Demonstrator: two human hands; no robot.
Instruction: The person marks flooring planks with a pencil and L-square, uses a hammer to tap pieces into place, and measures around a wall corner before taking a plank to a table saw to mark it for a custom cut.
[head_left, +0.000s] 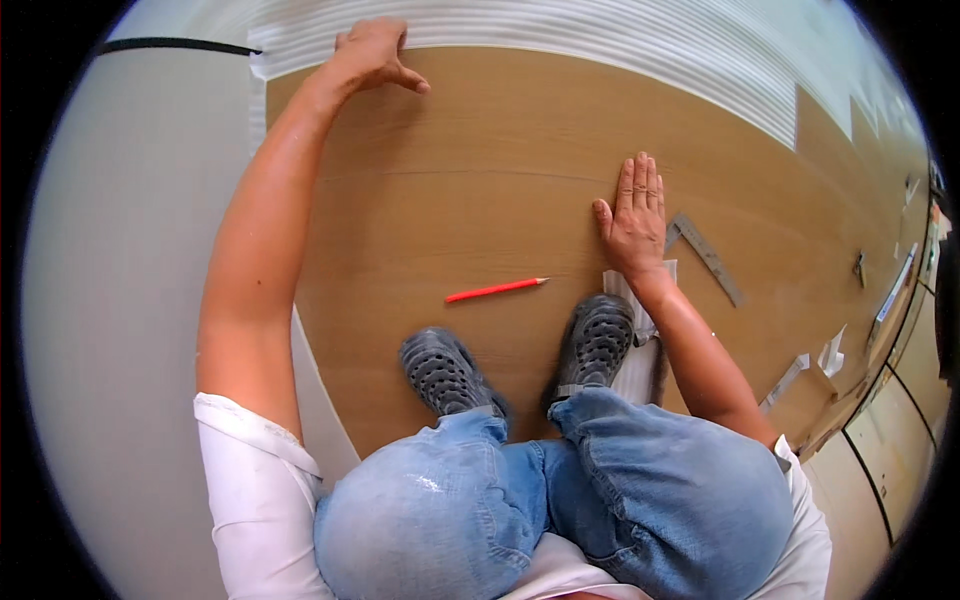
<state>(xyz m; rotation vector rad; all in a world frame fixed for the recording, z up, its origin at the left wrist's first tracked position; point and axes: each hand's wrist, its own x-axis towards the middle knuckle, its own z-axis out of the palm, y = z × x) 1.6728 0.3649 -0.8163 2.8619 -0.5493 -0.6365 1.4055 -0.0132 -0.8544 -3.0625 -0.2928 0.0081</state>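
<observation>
A large brown wood-look board (470, 130) lies flat beneath my feet. At its far left edge, my left hand (375, 55) reaches the border between the board and white ribbed foam sheeting (560, 35); its thumb and fingers are apart, and some fingertips are hard to make out. My right hand (637, 220) rests flat on the board, palm down, fingers stretched out and holding nothing. Just right of it lies a metal try square (710, 260), partly behind the hand. A red pencil (495, 290) lies on the board between my hands and my shoes.
My dark clogs (445, 370) stand on the board. A strip of white foam (632, 375) lies beside the right clog. Farther right are torn white scraps (832, 352), a small dark tool (859, 267) and a long narrow tool (893, 290). A pale wall or panel (120, 300) borders the left.
</observation>
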